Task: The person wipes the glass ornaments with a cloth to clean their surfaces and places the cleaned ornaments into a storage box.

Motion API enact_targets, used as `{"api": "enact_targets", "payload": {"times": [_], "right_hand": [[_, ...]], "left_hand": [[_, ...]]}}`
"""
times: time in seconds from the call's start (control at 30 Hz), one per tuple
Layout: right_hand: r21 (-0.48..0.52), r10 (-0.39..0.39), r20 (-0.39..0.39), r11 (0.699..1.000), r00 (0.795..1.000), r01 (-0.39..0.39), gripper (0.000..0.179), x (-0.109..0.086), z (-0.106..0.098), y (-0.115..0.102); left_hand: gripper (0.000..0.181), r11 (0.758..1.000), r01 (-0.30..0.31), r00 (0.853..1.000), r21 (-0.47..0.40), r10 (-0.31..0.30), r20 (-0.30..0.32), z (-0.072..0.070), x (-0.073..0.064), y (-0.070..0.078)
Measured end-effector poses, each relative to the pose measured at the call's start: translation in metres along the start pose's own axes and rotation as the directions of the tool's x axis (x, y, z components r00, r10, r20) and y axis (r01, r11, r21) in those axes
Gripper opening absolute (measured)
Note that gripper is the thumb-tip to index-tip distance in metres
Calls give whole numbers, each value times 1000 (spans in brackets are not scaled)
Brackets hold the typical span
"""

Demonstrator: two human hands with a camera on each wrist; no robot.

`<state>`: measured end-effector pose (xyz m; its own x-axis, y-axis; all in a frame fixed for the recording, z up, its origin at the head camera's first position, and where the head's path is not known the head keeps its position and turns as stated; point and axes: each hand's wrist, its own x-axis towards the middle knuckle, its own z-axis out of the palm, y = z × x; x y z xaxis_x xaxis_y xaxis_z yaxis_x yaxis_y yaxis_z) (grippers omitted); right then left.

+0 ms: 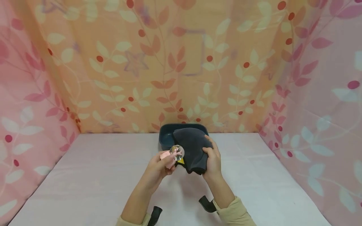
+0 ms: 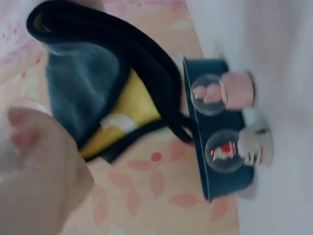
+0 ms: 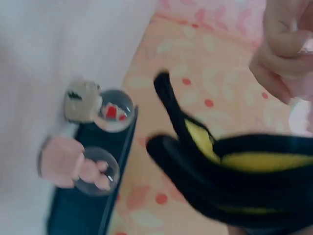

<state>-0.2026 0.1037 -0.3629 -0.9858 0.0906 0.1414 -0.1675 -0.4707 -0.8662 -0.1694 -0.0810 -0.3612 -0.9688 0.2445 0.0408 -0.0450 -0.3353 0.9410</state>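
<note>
Patterned fabric encloses the work area: an orange backdrop [image 1: 192, 59] with leaves and berries faces the hands, and pink side panels [image 1: 319, 94] flank them. White cloth covers the counter [image 1: 99, 175] beneath. On it, just beyond the hands, sits a dark teal tray [image 1: 165, 139]. The left hand [image 1: 159, 165] pinches a pink-based globe [image 1: 177, 153]; the right hand [image 1: 213, 160] grips the right edge of a dark grey fabric item [image 1: 193, 147], raised between the hands and the tray. Beige sleeves [image 1: 234, 212] show at the wrists.

The fabric item hides part of the tray in the head view. Both wrist views reveal two more globes before the tray: a second pink globe [image 2: 238, 91] and, to its left, a white-based globe [image 2: 258, 147]. The right wrist view crops both hands; motion blurs the yellow lining [image 2: 139, 100].

Dark marks on the white base are too blurred to read.
</note>
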Motion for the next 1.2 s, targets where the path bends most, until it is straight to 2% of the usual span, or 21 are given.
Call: {"api": "enact_targets", "payload": {"times": [0.1,0.17,0.23,0.27,0.33,0.37,0.43,0.5,0.53,0.6,0.67,0.7,0.73,0.83,0.9,0.93,1.0,1.03,1.1,1.13,1.2], "right_hand": [[-73,-162,-8,984,987,161,50,-3,3,-4],[-147,-289,25,946,957,290,47,-6,6,-3],[-230,-429,95,869,898,439,46,-9,9,2],[-266,-501,141,812,854,520,46,-11,10,6],[-288,-631,247,677,736,677,48,-12,12,15],[-282,-682,301,604,667,745,50,-12,13,19],[-239,-761,402,450,509,860,50,-10,14,26],[-182,-797,498,290,342,940,43,-6,15,31],[-164,-800,538,209,265,964,39,-3,16,33],[-137,-792,596,61,132,989,29,2,18,35],[-129,-780,624,-44,47,991,25,7,19,37],[-134,-778,628,-90,14,987,23,9,19,37],[-134,-777,629,-118,-8,984,22,10,20,37],[-128,-780,623,-180,-62,975,20,15,20,36],[-126,-781,619,-201,-81,971,19,16,21,35],[-127,-787,611,-198,-81,972,18,16,21,35],[-134,-806,590,-162,-53,978,18,16,19,38],[-141,-818,575,-126,-23,982,19,15,18,39],[-160,-839,540,-27,65,987,23,11,16,43],[-168,-846,520,35,119,985,27,8,16,45],[-180,-842,481,177,243,968,37,2,16,46]], "left_hand": [[39,997,-41,992,69,49,-112,0,2,0],[40,997,-56,990,58,63,-129,1,3,0],[42,998,-53,990,20,56,-126,3,5,0],[44,999,-46,991,-4,45,-126,4,5,0],[48,999,-29,992,-44,24,-122,7,6,0],[51,998,-16,992,-61,8,-123,8,7,0],[57,995,7,992,-97,-19,-124,11,7,-1],[60,993,25,993,-119,-39,-116,12,8,-2],[61,992,36,993,-123,-50,-108,13,8,-3],[62,991,50,995,-126,-60,-77,14,8,-4],[62,991,62,997,-115,-66,-32,14,8,-6],[62,992,69,998,-106,-70,-4,13,7,-7],[62,992,77,997,-97,-75,22,13,7,-8],[63,993,92,993,-71,-86,86,12,5,-11],[62,994,99,990,-53,-93,103,11,5,-11],[62,994,104,989,-46,-99,107,12,6,-11],[60,993,114,988,-35,-110,109,12,6,-11],[59,992,125,987,-36,-120,107,13,7,-11],[60,988,148,985,-40,-143,101,15,7,-11],[61,987,155,983,-38,-150,102,15,7,-12],[61,985,167,981,-38,-162,104,15,8,-12]]}}
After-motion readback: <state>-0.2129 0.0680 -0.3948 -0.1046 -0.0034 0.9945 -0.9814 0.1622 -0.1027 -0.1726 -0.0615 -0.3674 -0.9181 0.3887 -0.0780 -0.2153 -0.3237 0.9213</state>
